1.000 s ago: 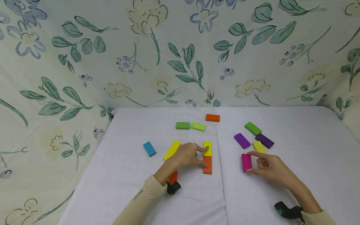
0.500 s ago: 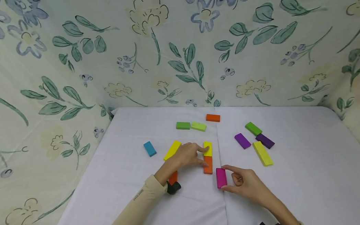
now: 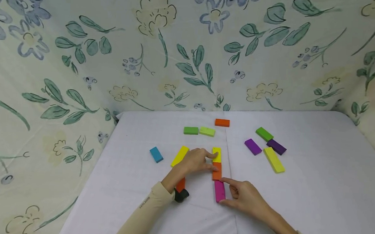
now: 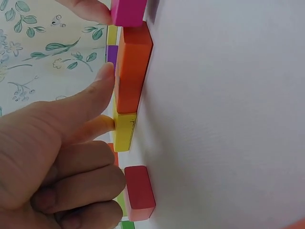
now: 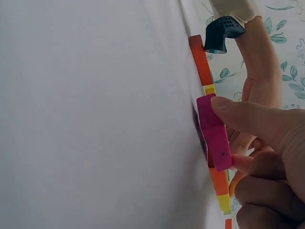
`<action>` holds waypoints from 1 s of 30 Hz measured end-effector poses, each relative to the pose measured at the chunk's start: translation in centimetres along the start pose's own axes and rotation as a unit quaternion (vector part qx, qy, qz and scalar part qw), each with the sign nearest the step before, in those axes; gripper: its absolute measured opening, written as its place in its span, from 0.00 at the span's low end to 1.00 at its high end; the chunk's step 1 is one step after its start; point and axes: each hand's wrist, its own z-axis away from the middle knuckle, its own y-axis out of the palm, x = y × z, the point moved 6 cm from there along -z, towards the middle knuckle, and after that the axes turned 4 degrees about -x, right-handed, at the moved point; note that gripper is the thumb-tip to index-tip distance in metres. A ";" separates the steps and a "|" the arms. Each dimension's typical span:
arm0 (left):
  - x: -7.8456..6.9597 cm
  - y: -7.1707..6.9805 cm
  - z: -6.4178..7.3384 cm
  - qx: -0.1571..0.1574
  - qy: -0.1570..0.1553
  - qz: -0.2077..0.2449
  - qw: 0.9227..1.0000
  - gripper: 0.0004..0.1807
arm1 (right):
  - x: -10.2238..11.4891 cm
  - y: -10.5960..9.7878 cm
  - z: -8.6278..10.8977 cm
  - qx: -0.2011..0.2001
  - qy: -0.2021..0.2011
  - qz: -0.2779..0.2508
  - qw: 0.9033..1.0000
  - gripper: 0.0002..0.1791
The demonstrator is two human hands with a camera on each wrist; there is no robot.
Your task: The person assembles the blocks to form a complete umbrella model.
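My left hand [image 3: 196,160] touches two blocks laid end to end. Its thumb rests on the orange block [image 3: 216,174] and its index finger on the yellow block [image 3: 217,150] beyond, with the other fingers curled in the left wrist view. My right hand [image 3: 248,197] pinches a magenta block [image 3: 219,191] by its two ends, between thumb and index finger. In the head view this block lies at the near end of the orange one, slightly angled; the right wrist view shows it tilted. A red block [image 4: 139,193] sits below the left hand's curled fingers in the left wrist view.
Left of the row lie a yellow block [image 3: 180,156], a red-orange block [image 3: 181,184] and a blue block [image 3: 156,154]. Green [image 3: 191,131], lime [image 3: 207,132] and orange-red [image 3: 222,122] blocks lie farther back. Several more, including a purple block [image 3: 253,146], are on the right.
My right hand has carried the magenta block left and nearer, from beside the right-hand blocks to the orange block's near end. The long yellow block there is now uncovered. The left hand stays put.
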 end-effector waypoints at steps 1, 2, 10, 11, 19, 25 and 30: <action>0.0 0.0 0.0 -0.002 0.000 -0.002 1.000 0.36 | 0.0 0.1 0.1 0.001 0.001 0.005 1.000 0.36; 0.0 0.0 0.1 -0.005 0.000 -0.003 1.000 0.36 | 0.0 0.2 0.1 0.002 0.001 0.009 1.000 0.36; 0.0 0.0 0.1 -0.009 0.002 -0.006 1.000 0.36 | 0.1 0.3 0.8 0.025 -0.025 0.028 0.999 0.31; 0.0 0.0 0.1 -0.008 0.002 -0.005 1.000 0.36 | 0.0 0.3 0.9 0.028 -0.027 0.028 0.999 0.30; -0.1 0.1 0.0 -0.007 -0.002 -0.005 1.000 0.36 | 0.6 0.4 1.0 0.009 -0.045 0.054 0.997 0.25; -0.3 0.0 0.1 -0.004 0.000 -0.010 1.000 0.36 | 0.9 0.5 0.9 -0.018 -0.049 0.092 0.994 0.24; -0.4 0.0 0.6 -0.006 0.008 -0.029 1.000 0.37 | 1.1 0.7 0.9 -0.021 -0.055 0.109 0.992 0.25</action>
